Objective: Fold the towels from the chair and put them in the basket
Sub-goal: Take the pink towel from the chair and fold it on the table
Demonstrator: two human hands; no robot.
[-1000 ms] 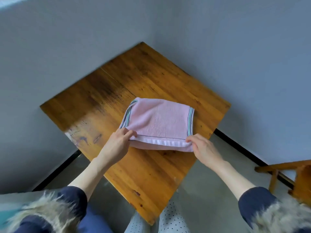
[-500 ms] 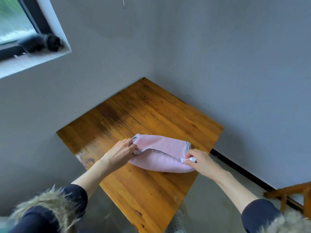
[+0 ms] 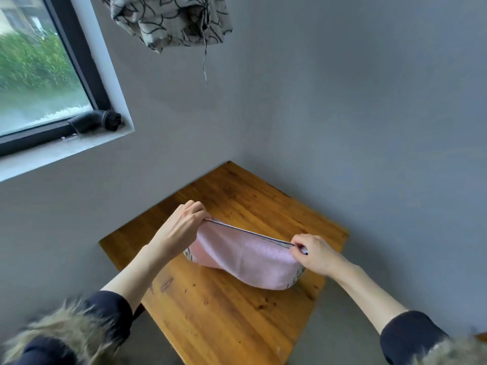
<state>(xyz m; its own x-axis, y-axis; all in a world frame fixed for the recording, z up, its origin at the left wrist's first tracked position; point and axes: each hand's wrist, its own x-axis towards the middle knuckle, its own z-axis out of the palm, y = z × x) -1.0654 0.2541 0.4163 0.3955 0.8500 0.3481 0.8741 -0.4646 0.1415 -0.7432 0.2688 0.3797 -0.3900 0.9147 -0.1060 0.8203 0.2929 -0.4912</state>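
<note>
A folded pink towel (image 3: 245,256) with striped ends hangs just above the wooden table (image 3: 224,320), its upper edge stretched taut between my hands. My left hand (image 3: 181,227) pinches the left end of that edge. My right hand (image 3: 313,252) pinches the right end. The towel's lower fold sags toward the tabletop; whether it touches the wood I cannot tell. No basket and no chair are in view.
The table stands in a corner between two grey walls. A window (image 3: 39,75) with a dark brush (image 3: 97,122) on its sill is at the upper left. A patterned cloth (image 3: 171,19) with a dangling cord hangs overhead.
The towel lay flat on the table with my hands at its near edge; both hands have gripped that edge and lifted it, so the towel now hangs. The view has tilted upward.
</note>
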